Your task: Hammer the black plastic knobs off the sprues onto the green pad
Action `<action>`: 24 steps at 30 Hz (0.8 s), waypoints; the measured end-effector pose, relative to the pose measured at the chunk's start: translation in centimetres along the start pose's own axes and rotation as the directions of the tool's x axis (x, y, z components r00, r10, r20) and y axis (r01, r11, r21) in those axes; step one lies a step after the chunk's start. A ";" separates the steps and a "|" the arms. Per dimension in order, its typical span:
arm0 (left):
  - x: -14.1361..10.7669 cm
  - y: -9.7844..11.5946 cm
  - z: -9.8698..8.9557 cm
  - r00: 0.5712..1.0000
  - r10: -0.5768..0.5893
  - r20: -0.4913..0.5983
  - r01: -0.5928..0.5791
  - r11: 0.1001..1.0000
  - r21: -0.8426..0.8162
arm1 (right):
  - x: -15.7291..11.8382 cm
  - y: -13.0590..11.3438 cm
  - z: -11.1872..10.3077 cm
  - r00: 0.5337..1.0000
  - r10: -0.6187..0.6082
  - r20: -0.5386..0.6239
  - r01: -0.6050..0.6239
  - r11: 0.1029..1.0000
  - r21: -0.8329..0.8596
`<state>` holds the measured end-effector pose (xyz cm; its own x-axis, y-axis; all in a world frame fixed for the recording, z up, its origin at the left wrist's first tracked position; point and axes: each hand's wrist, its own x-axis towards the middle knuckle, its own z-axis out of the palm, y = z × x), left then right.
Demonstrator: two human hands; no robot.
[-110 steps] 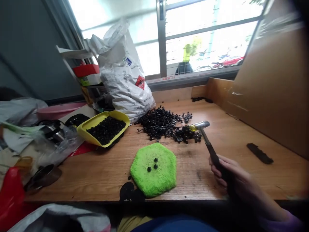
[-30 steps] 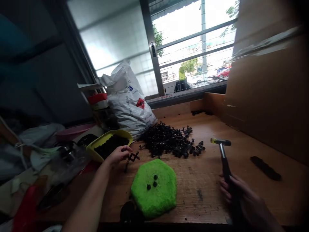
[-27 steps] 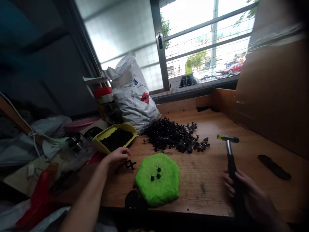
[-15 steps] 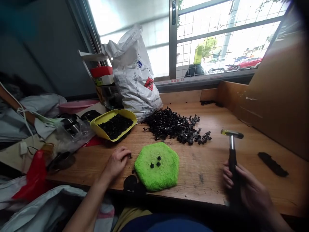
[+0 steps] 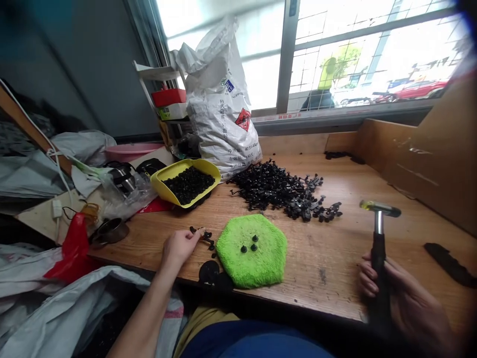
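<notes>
My left hand [image 5: 181, 248] is at the left of the green pad, its fingers pinched together at a few small black pieces [image 5: 207, 237] on the table; what exactly they hold is too small to tell. Three small black pointed parts [image 5: 254, 247] stand on the fuzzy green pad [image 5: 268, 263]. My right hand [image 5: 402, 293] is wrapped round the black handle of a small hammer [image 5: 379, 241], whose head points up and has a yellowish end at the left. Beyond the pad lies a big pile of black parts [image 5: 276, 186].
A yellow scoop tray [image 5: 164, 191] with black pieces is at the left, before a large white sack [image 5: 223, 119]. A metal cup [image 5: 113, 231] sits near the left edge. Black strips [image 5: 449, 263] lie at the right, below a cardboard panel [image 5: 432, 139].
The view has shifted, so the table things sit differently in the picture. My left fingers have moved off the pad's side, and several black pieces now show by them. The hammer stays held.
</notes>
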<state>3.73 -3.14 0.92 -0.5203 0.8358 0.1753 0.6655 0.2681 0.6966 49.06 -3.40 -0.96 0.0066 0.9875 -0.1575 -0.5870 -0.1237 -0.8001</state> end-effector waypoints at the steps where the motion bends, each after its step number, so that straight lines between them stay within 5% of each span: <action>1: 0.3 0.5 0.6 0.999 -0.030 0.016 0.031 0.997 -0.069 | 0.0 0.0 0.0 1.000 -0.003 0.002 0.003 1.000 -0.004; 5: 0.8 2.0 2.4 0.973 -0.105 0.206 0.179 0.908 -0.380 | -0.1 -0.1 0.1 0.999 -0.025 0.027 0.025 1.000 -0.008; 13: -2.3 5.2 2.1 0.834 0.056 0.549 0.399 0.626 -0.670 | -0.2 0.0 0.3 0.997 -0.040 0.059 0.041 0.999 -0.007; 16: -3.4 7.0 2.9 0.797 0.077 0.599 0.433 0.619 -0.656 | -0.2 -0.1 0.2 0.998 -0.038 0.059 0.038 0.999 0.001; 24: -4.0 8.7 4.2 0.807 0.011 0.591 0.463 0.611 -0.643 | -0.4 -0.3 0.6 0.998 -0.031 0.053 0.032 0.999 -0.020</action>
<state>13.85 -2.13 3.30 -0.0961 0.9602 -0.2623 -0.1784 0.2426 0.9536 48.76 -3.74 -0.36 -0.0182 0.9946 -0.1022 -0.5703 -0.0943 -0.8160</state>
